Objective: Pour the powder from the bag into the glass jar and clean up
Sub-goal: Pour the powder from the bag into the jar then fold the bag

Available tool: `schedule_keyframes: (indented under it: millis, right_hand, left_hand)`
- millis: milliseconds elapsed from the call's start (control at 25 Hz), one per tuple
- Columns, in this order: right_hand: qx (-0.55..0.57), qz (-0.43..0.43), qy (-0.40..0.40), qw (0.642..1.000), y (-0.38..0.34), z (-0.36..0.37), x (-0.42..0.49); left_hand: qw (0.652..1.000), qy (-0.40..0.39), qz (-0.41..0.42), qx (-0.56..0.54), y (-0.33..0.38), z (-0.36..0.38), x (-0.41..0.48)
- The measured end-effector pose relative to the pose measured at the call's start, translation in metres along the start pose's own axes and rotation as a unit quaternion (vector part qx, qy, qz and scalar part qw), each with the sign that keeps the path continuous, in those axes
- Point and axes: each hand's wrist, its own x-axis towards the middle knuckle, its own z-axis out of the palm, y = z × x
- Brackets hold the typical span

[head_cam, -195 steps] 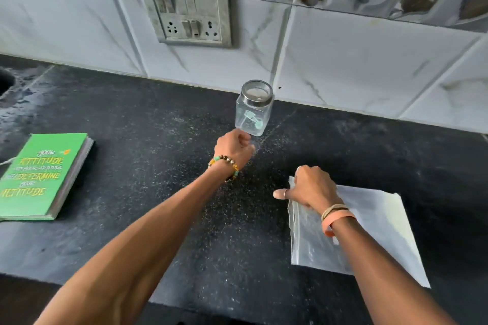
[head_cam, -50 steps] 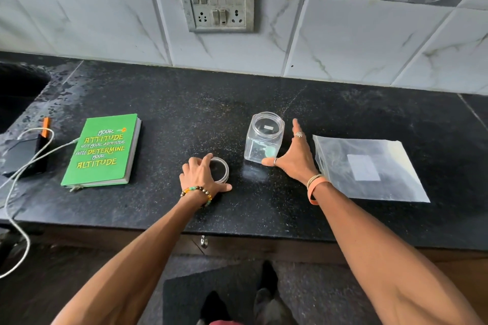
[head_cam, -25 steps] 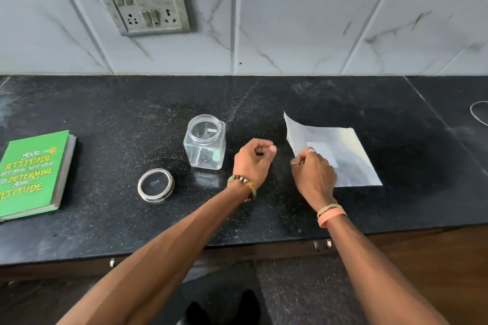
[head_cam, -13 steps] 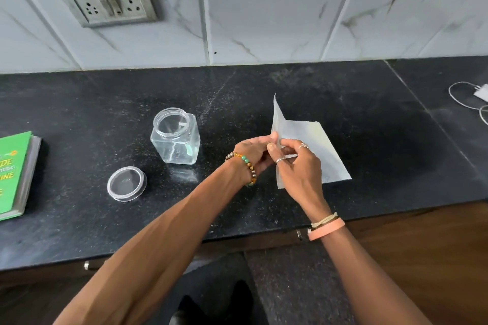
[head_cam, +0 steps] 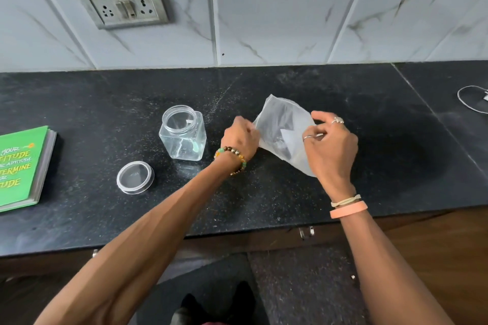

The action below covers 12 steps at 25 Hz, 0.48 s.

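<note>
Both hands pinch the bag (head_cam: pixel 284 124), left hand (head_cam: pixel 241 137) and right hand (head_cam: pixel 330 148); apparently lifted, beside open jar (head_cam: pixel 182 137).

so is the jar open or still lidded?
Open. The glass jar stands upright with a bare mouth; its lid lies flat on the counter, apart from it.
</note>
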Motion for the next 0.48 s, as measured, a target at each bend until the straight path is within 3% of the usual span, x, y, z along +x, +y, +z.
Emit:
schedule_keyframes:
  millis: [80, 160, 240, 320, 400, 480]
  right_hand:
    - [-0.001, -0.067, 0.036, 0.997, -0.013, -0.005, 0.003]
    - [-0.012, -0.126, 0.059, 0.990, -0.023, -0.004, 0.003]
    - [-0.029, -0.164, 0.075, 0.983, -0.027, 0.000, 0.002]
    - [-0.045, -0.209, 0.094, 0.972, -0.028, 0.005, 0.000]
    - [-0.017, -0.261, 0.080, 0.962, -0.027, 0.007, -0.008]
    - [0.104, -0.225, 0.005, 0.969, -0.019, 0.004, -0.019]
  left_hand:
    - [0.983, 0.032, 0.103, 0.145, 0.017, -0.008, -0.002]
    - [0.974, 0.004, 0.144, 0.176, 0.041, -0.014, -0.002]
    - [0.990, -0.114, 0.040, 0.071, 0.067, -0.021, -0.002]
    - [0.985, -0.169, -0.019, 0.008, 0.085, -0.026, -0.001]
    - [0.984, -0.138, 0.054, 0.099, 0.093, -0.024, 0.005]
    - [0.958, -0.096, 0.139, 0.231, 0.098, -0.019, 0.003]
